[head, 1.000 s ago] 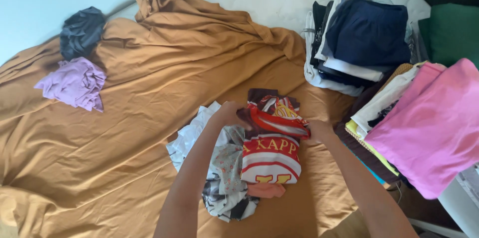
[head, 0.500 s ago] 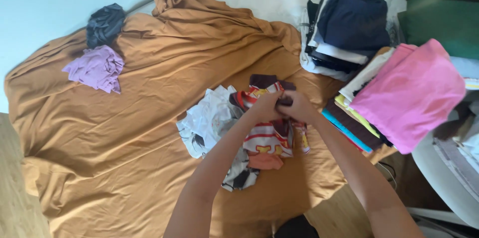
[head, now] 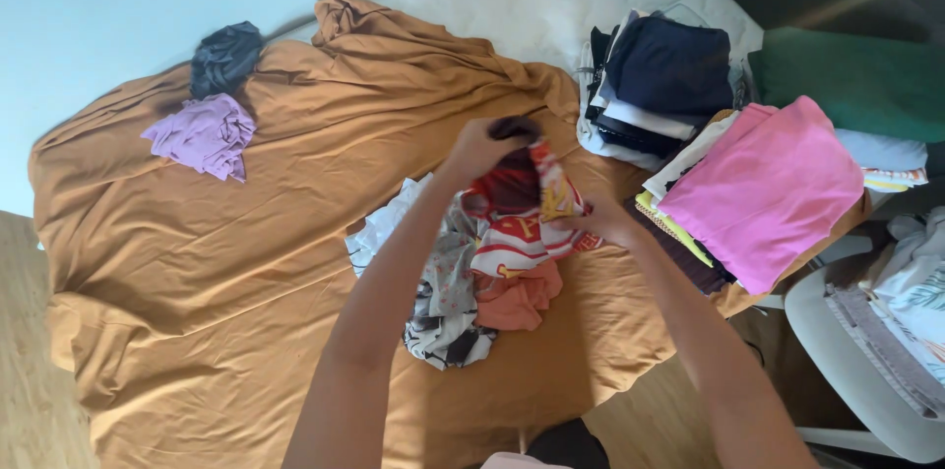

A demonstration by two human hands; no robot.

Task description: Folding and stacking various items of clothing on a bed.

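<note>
At frame centre, a red and white printed garment (head: 517, 223) is gripped at its top by the closed left hand (head: 479, 149) and lower right by the closed right hand (head: 602, 223), above the bed's orange sheet (head: 226, 262).

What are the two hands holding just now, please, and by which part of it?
Both hold the red and white garment, lifted over the clothes pile: the left hand grips its top edge, the right hand its right side.
</note>
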